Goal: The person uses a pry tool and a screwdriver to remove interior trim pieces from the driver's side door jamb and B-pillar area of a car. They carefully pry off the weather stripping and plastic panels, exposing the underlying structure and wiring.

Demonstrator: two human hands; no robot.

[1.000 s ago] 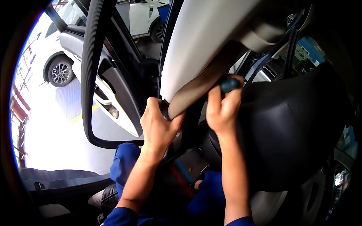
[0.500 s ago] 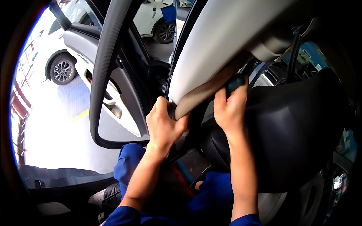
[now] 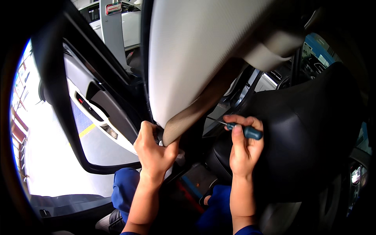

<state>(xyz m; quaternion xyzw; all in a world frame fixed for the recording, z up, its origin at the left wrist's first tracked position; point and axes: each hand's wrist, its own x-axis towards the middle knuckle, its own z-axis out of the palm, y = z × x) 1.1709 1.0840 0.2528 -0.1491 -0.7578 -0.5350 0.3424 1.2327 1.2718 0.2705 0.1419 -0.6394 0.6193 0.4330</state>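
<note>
My left hand (image 3: 154,156) is closed around the narrow lower end of a light grey pillar trim (image 3: 192,51). Its thumb lies at the bottom of a tan strip (image 3: 186,121) that runs along the trim's edge and looks like seat belt webbing. In my right hand (image 3: 244,154) is a screwdriver (image 3: 253,133) with a dark teal handle, held between thumb and fingers. The thin metal shaft points left toward the strip, apart from it. What the left fingertips touch behind the trim is hidden.
To the right stands a black car seat (image 3: 301,137). An open car door (image 3: 98,102) with light trim is on the left, beyond the dark door frame (image 3: 80,152). A white car (image 3: 131,27) and a grey post (image 3: 112,39) are outside.
My right hand has come down and away from the strip, and the screwdriver's shaft now shows. The view has shifted; my left hand keeps its grip on the trim's lower end.
</note>
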